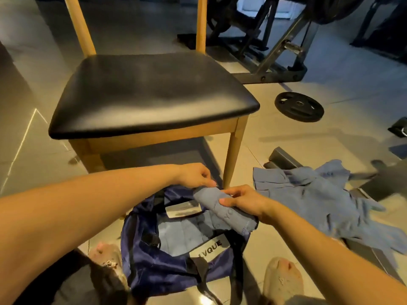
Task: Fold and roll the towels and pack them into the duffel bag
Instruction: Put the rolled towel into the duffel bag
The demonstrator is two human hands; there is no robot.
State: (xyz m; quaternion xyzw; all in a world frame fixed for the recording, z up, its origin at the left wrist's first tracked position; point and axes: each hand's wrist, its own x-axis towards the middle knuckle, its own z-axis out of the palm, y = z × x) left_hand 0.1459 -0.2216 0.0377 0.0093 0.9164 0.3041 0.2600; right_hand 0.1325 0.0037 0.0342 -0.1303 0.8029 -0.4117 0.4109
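Observation:
A navy duffel bag (pixel 154 267) lies open on the floor between my feet, with a blue towel (pixel 180 234) lying flat inside it. Over the bag's far right rim I hold a rolled grey-blue towel (pixel 222 209). My right hand (pixel 244 200) grips the roll around its middle. My left hand (pixel 196 175) pinches the roll's far end at the bag's rim. A heap of loose blue towels (pixel 319 199) lies on the floor to the right of the bag.
A wooden chair with a black seat (pixel 149 93) stands just beyond the bag, its front right leg (pixel 231 161) close to my hands. A weight plate (pixel 299 106) and gym machine frame (pixel 275 53) sit on the tiled floor behind. My shoes (pixel 282 280) flank the bag.

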